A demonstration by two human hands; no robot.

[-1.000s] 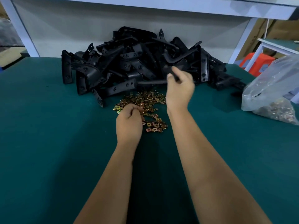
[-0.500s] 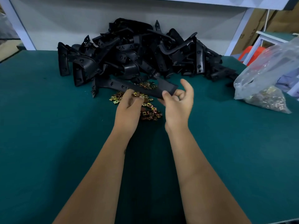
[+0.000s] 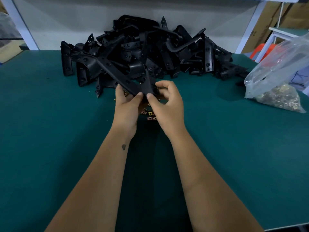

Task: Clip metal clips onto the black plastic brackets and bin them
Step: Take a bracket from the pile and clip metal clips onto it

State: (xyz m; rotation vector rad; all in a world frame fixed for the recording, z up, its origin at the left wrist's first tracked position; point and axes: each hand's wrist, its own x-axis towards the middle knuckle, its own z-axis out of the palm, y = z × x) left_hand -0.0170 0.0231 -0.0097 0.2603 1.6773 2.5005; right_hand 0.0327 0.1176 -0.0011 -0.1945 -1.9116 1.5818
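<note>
Landmark: the heap of black brackets (image 3: 147, 52) at the back of the green desk (image 3: 50, 139). Left of the heap, bare desk only. In front of the heap, centre: one bracket (image 3: 127, 81), held clear of the desk, long arm slanting up-left toward the heap. Left hand (image 3: 127, 108) pinches its near end from the left, thumb on top, fingers (image 3: 138, 95) curled under. Right hand (image 3: 167, 104) pinches the same end from the right, thumb tip just beside the left thumb, other fingers curled loosely behind. Cannot tell whether either hand also carries a clip; none shows between the fingers. Loose metal clips (image 3: 150, 114) lie on the desk under and just in front of the hands, mostly hidden. Right of the heap: one clear plastic bag (image 3: 280, 69) with more clips pooled in its bottom. No bin in view. Risks, as judgement: a clip pushed on askew may spring off into the loose pile; the long free arm of the bracket could swing into the heap and snag or topple parts. Counts: hands 2; held bracket 1; bag 1; heap brackets tangled, several dozen at a guess; visible loose clips about half a dozen, rest hidden.
</note>
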